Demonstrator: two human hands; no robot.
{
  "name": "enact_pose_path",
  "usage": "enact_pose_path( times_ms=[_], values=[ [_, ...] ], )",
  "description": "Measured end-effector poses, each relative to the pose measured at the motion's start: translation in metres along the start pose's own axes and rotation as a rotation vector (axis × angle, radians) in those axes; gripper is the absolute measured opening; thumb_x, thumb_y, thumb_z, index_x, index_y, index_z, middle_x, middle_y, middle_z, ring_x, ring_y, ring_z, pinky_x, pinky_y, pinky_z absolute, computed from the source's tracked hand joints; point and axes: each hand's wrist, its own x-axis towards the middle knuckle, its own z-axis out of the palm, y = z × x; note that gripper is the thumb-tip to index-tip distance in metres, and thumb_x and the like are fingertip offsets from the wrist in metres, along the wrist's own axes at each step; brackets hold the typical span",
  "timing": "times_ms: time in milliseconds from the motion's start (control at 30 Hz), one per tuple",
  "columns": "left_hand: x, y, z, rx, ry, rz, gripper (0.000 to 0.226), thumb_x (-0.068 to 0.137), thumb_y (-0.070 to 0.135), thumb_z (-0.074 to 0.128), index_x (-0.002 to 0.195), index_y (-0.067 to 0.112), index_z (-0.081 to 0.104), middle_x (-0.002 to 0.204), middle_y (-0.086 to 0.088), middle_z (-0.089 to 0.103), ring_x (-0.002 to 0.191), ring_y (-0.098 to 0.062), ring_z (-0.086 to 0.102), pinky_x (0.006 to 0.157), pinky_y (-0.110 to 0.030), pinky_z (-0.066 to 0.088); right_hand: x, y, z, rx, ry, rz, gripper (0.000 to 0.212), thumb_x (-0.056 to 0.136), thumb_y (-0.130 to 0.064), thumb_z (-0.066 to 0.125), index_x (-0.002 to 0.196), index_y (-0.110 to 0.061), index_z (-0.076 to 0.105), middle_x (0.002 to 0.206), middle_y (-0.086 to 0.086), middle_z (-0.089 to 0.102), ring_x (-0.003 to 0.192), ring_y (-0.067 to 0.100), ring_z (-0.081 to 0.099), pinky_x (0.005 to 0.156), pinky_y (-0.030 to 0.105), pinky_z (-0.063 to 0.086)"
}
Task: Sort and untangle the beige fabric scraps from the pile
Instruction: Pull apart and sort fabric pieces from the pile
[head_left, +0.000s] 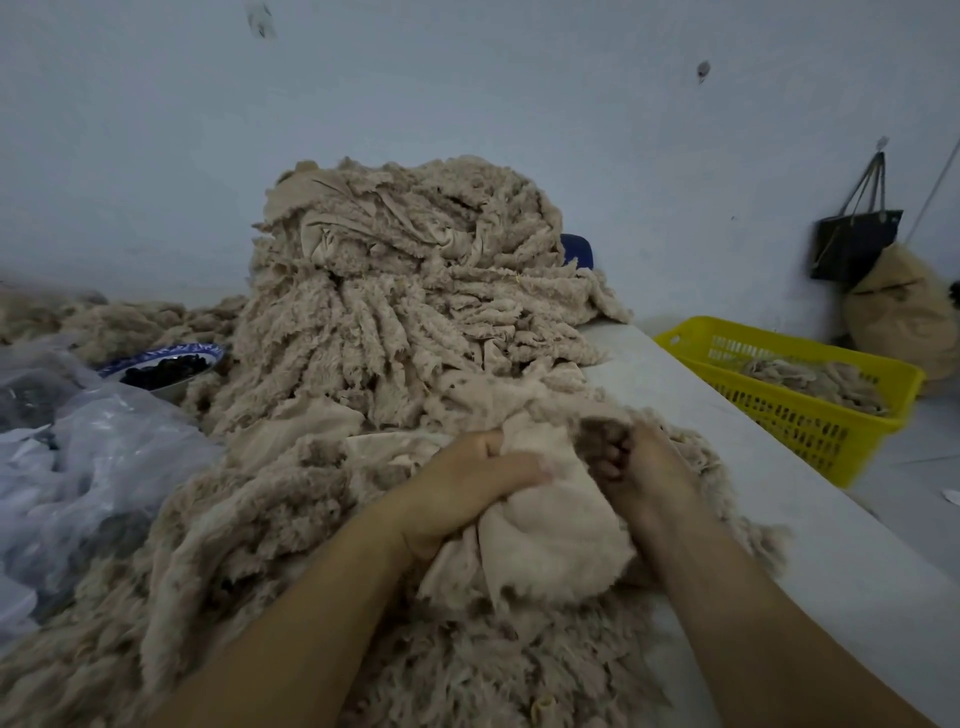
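A tall pile of beige fleecy fabric scraps (395, 291) rises at the back of the white table (810, 525), and loose scraps spread over the front. Between my hands lies one beige scrap (550, 525), smooth side up. My left hand (467, 483) grips its left edge with curled fingers. My right hand (639, 467) clutches the upper right part of the same scrap, fingers folded into the fleece. Both forearms reach in from the bottom of the view.
A yellow plastic basket (795, 410) holding a few scraps stands on the floor to the right. Clear plastic bags (78, 457) and a blue-rimmed bowl (166, 364) of dark bits lie at the left. A dark bag (852, 244) hangs on the wall.
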Motion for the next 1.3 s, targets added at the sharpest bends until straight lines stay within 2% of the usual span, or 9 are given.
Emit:
enact_pose_path(
  times_ms=[167, 300, 533, 667, 767, 900, 1067, 1167, 1300],
  values=[
    [0.008, 0.000, -0.004, -0.309, 0.290, 0.023, 0.067, 0.062, 0.042, 0.082, 0.108, -0.005, 0.070, 0.104, -0.022, 0.073, 0.100, -0.034, 0.070, 0.091, -0.044, 0.057, -0.020, 0.013, 0.013, -0.134, -0.312, 0.046, 0.067, 0.094, -0.068, 0.041, 0.121, -0.013, 0.068, 0.115, 0.013, 0.072, 0.108, 0.028, 0.068, 0.102, 0.046, 0.048],
    [0.013, -0.003, 0.000, -0.070, 0.430, 0.063, 0.025, 0.080, 0.041, 0.078, 0.079, 0.015, 0.078, 0.086, 0.000, 0.078, 0.083, -0.014, 0.074, 0.073, -0.025, 0.059, -0.033, 0.024, 0.024, -0.340, -0.379, -0.086, 0.091, 0.069, -0.089, 0.054, 0.134, -0.026, 0.061, 0.135, 0.001, 0.063, 0.127, 0.016, 0.057, 0.113, 0.043, 0.040],
    [0.016, -0.007, 0.008, -0.128, 0.482, -0.018, 0.028, 0.090, 0.036, 0.066, 0.072, 0.016, 0.070, 0.062, 0.007, 0.069, 0.058, 0.000, 0.065, 0.049, -0.013, 0.047, -0.038, 0.033, 0.025, -0.848, -0.384, -0.532, 0.031, 0.101, -0.046, 0.046, 0.085, -0.038, 0.071, 0.078, -0.023, 0.072, 0.075, -0.009, 0.066, 0.059, 0.005, 0.045],
    [0.012, 0.002, 0.001, -0.628, 0.448, -0.107, 0.039, 0.090, 0.039, 0.066, 0.073, 0.007, 0.080, 0.083, -0.017, 0.076, 0.070, -0.024, 0.075, 0.050, -0.027, 0.056, -0.045, 0.045, 0.026, -0.953, -0.554, -0.557, 0.032, 0.101, -0.049, 0.045, 0.100, -0.031, 0.071, 0.096, -0.019, 0.073, 0.088, -0.004, 0.067, 0.071, 0.014, 0.052],
    [0.017, -0.001, -0.029, -0.814, 0.604, -0.032, 0.049, 0.104, 0.037, 0.047, 0.069, 0.010, 0.070, 0.062, -0.007, 0.069, 0.054, -0.021, 0.068, 0.043, -0.021, 0.051, -0.049, 0.036, 0.025, -0.811, -0.521, -0.498, 0.032, 0.095, -0.057, 0.050, 0.088, -0.040, 0.075, 0.085, -0.021, 0.075, 0.078, -0.005, 0.069, 0.062, 0.006, 0.047],
    [0.019, -0.009, -0.070, -1.176, 0.692, 0.077, 0.042, 0.108, 0.038, 0.035, 0.072, 0.019, 0.046, 0.051, 0.007, 0.045, 0.044, -0.007, 0.044, 0.043, -0.014, 0.042, -0.036, 0.015, 0.022, -0.375, -0.263, -0.313, 0.036, 0.089, -0.055, 0.062, 0.103, -0.024, 0.072, 0.099, -0.007, 0.077, 0.093, 0.011, 0.072, 0.081, 0.028, 0.056],
    [0.022, -0.010, -0.055, -0.874, 0.530, -0.076, 0.054, 0.092, 0.062, 0.052, 0.068, 0.014, 0.061, 0.059, 0.001, 0.053, 0.046, -0.013, 0.053, 0.049, -0.022, 0.050, -0.022, 0.010, 0.015, -0.052, -0.170, -0.158, 0.028, 0.096, -0.044, 0.059, 0.102, -0.018, 0.069, 0.089, -0.003, 0.078, 0.080, 0.012, 0.075, 0.064, 0.031, 0.059],
    [0.015, -0.005, -0.056, -0.375, 0.382, -0.191, 0.049, 0.068, 0.065, 0.069, 0.071, 0.017, 0.077, 0.085, -0.005, 0.072, 0.075, -0.019, 0.067, 0.078, -0.032, 0.057, -0.017, 0.003, 0.010, 0.129, -0.122, -0.141, 0.032, 0.097, -0.044, 0.056, 0.100, -0.014, 0.068, 0.075, 0.001, 0.075, 0.060, 0.012, 0.071, 0.049, 0.026, 0.055],
    [0.000, 0.004, -0.054, 0.050, 0.073, -0.249, 0.030, 0.062, 0.051, 0.080, 0.073, 0.023, 0.079, 0.084, -0.003, 0.075, 0.072, -0.014, 0.071, 0.062, -0.023, 0.055, -0.010, 0.002, 0.006, 0.198, -0.056, -0.150, 0.043, 0.098, -0.048, 0.052, 0.111, -0.012, 0.070, 0.097, 0.008, 0.076, 0.084, 0.022, 0.073, 0.078, 0.043, 0.061]
  ],
)
